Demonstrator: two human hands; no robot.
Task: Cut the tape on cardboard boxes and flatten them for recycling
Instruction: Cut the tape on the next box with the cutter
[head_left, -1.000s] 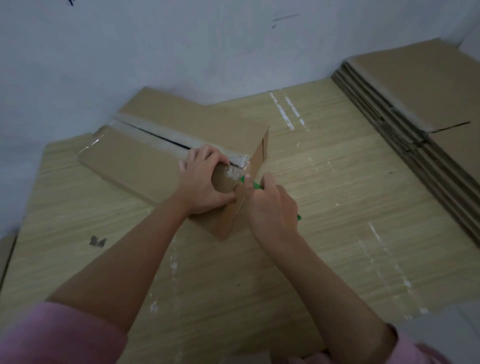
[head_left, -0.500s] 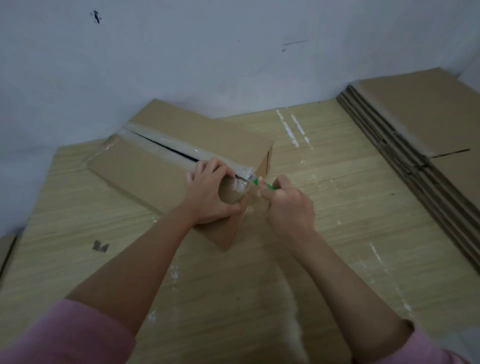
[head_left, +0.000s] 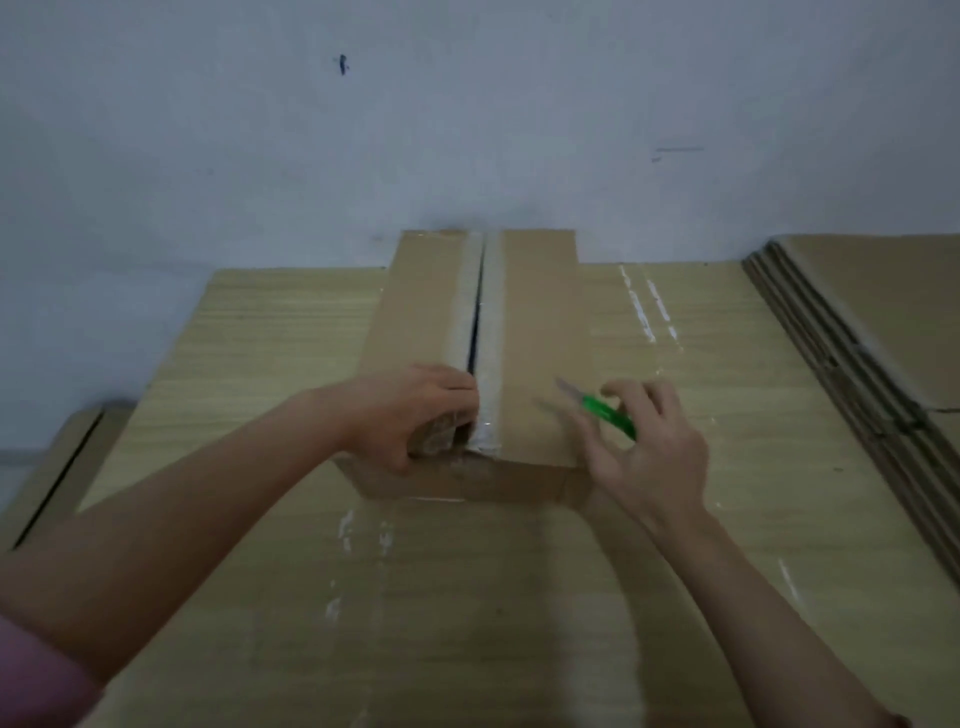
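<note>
A long brown cardboard box (head_left: 535, 338) lies mid-floor, its far end at the wall, the clear tape (head_left: 491, 312) along its top seam split. The left hand (head_left: 410, 415) grips the near left flap. The right hand (head_left: 649, 447), just right of the box, loosely holds a green-handled cutter (head_left: 608, 413). Flattened cardboard sheets (head_left: 872, 332) are stacked at the far right.

The plain brown corrugated cardboard box (head_left: 535, 332) carries a pale, whitish glossy strip of tape (head_left: 493, 322) along its top seam, split by a thin dark slit. Right of the box, a bright green-handled cutter (head_left: 608, 415) shows a greyish blade. Beneath the box, the light yellow-tan wooden tabletop (head_left: 260, 338) has fine streaky grain and white smears. Further right of the box lies a brown stack of flattened cardboard sheets (head_left: 872, 312). Behind the box rises a pale bluish-grey wall (head_left: 467, 130) with small dark marks. A pink sleeve (head_left: 36, 675) shows nearest the viewer.
</note>
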